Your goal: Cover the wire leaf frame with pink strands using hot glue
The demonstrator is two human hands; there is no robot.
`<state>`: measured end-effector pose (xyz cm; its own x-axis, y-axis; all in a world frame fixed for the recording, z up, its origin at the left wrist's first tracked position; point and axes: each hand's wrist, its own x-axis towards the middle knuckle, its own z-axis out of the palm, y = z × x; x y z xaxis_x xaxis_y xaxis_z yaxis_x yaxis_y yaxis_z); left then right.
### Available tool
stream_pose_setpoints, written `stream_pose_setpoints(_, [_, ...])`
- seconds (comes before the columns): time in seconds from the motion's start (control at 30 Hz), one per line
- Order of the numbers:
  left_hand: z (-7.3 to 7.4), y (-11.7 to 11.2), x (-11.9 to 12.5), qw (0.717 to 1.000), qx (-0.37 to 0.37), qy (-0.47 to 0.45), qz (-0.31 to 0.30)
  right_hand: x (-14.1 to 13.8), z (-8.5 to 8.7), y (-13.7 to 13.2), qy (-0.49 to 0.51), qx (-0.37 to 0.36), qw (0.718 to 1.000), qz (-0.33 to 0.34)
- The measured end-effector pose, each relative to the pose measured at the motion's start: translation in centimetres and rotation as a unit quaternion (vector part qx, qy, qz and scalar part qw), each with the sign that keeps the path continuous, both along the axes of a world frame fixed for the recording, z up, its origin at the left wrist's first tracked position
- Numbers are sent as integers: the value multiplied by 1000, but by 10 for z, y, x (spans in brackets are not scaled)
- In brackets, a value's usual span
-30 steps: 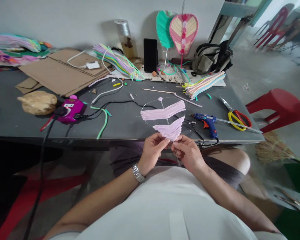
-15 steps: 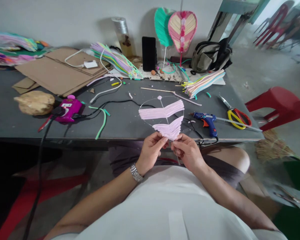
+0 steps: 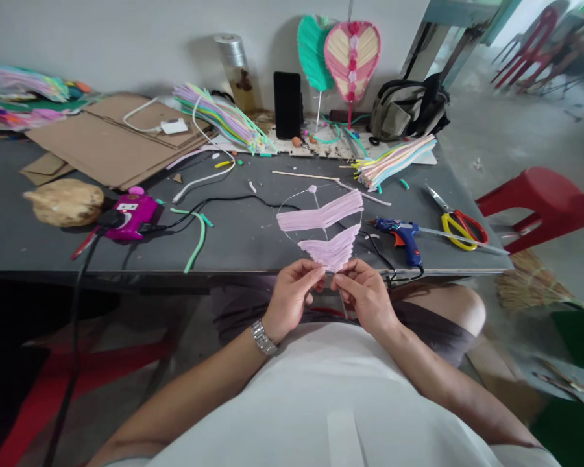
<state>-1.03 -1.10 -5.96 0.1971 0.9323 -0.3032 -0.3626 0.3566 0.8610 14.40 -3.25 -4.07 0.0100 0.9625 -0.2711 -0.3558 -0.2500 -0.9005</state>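
Note:
Between both hands I hold a heart-shaped fan (image 3: 321,217) with a thin wire outline, a central stem and two V-shaped bands of pale pink strips. My left hand (image 3: 298,290) pinches the lower tip from the left, thumb on top. From the right, my right hand (image 3: 363,292) pinches the same tip, its fingers closed. Below the hands the thin stem hangs down. The upper part of the fan reaches over the table's front edge, and bare gaps show above and between the bands.
A blue glue gun (image 3: 399,237) and scissors (image 3: 457,220) lie to the right. On the left are a pink power socket (image 3: 135,217), cardboard (image 3: 117,139) and a black cord. Strip bundles (image 3: 394,162), a phone (image 3: 287,107) and two leaf-shaped fans (image 3: 353,61) are at the back.
The fan's upper part has shifted slightly to the right and turned a little. Both hands keep their pinch at its lower tip. The camera view has moved slightly.

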Motion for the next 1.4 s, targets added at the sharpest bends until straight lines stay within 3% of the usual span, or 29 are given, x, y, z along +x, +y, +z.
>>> stream_pose_setpoints(0.43, [10, 0, 8, 998, -46, -48, 5, -1, -2, 0, 36, -4, 999, 6])
stream_pose_setpoints(0.7, [12, -2, 15, 997, -34, -54, 36, 0, -4, 2, 49, -9, 998, 27])
stream_pose_setpoints(0.97, [19, -3, 17, 996, -48, -79, 3, -1, 0, 3, 65, -20, 997, 29])
stream_pose_setpoints(1.4, [17, -3, 18, 997, 32, -23, 63, -2, 7, 7, -88, 66, 994, 2])
